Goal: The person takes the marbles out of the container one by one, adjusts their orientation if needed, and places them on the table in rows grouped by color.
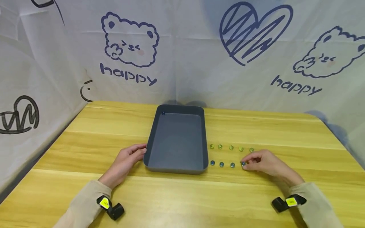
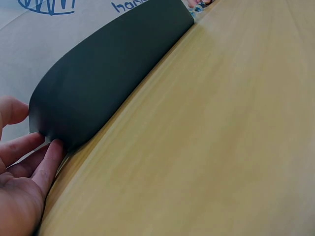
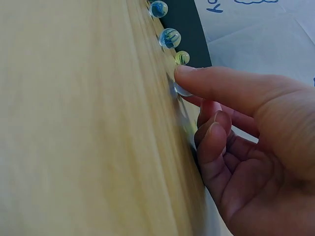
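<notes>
The left hand [image 1: 125,162] touches the left wall of a dark grey rectangular tray [image 1: 176,171], its fingertips resting on the outside near a corner in the left wrist view. Between thumb and forefinger the right hand [image 1: 264,163] pinches a blue glass marble [image 1: 243,164] at table level, at the right end of the near row. In the right wrist view the thumb covers most of that marble [image 3: 182,90]. Several other blue marbles [image 1: 221,164] lie to its left. Behind them runs a row of green-yellow marbles [image 1: 231,148]. One dark blue marble [image 1: 163,113] sits in the tray's far left corner.
A wood-grain table [image 1: 182,199] carries everything. White cloth [image 1: 185,63] with drawn bears, hearts and lettering hangs behind it and on the left. Both sleeves bear a black wrist camera, one on the left [image 1: 115,210] and one on the right [image 1: 280,204].
</notes>
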`<state>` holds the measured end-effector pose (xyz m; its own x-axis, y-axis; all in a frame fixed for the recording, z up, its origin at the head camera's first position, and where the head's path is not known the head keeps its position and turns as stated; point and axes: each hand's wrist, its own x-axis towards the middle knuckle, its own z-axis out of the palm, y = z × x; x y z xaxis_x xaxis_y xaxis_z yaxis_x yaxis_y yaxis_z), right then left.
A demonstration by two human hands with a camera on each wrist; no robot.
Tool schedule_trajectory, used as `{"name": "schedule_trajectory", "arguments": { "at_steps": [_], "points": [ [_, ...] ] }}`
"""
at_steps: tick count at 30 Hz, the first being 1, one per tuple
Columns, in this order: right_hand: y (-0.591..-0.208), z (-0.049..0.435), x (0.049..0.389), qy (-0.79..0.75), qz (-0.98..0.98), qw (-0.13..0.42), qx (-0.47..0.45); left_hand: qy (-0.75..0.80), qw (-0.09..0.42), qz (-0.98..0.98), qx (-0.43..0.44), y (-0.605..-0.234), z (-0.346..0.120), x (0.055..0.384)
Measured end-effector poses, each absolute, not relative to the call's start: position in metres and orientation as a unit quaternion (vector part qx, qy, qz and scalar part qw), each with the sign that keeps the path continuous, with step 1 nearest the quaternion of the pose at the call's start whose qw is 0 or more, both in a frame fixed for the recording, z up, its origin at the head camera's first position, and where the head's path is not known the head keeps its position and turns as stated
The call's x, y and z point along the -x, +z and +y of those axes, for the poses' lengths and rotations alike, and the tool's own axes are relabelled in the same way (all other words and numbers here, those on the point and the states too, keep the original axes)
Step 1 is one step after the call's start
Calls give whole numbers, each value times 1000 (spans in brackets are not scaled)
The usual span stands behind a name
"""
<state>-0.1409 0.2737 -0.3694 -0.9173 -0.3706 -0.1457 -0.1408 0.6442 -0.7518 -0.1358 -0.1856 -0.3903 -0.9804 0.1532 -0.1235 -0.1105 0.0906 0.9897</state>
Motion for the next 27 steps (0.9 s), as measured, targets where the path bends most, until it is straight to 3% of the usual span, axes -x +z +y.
{"name": "schedule_trajectory", "arguments": {
  "at_steps": [27],
  "points": [
    [-368,275,142,-406,887,162,150,674,100,732,-14,-390,-184,136]
  ]
}}
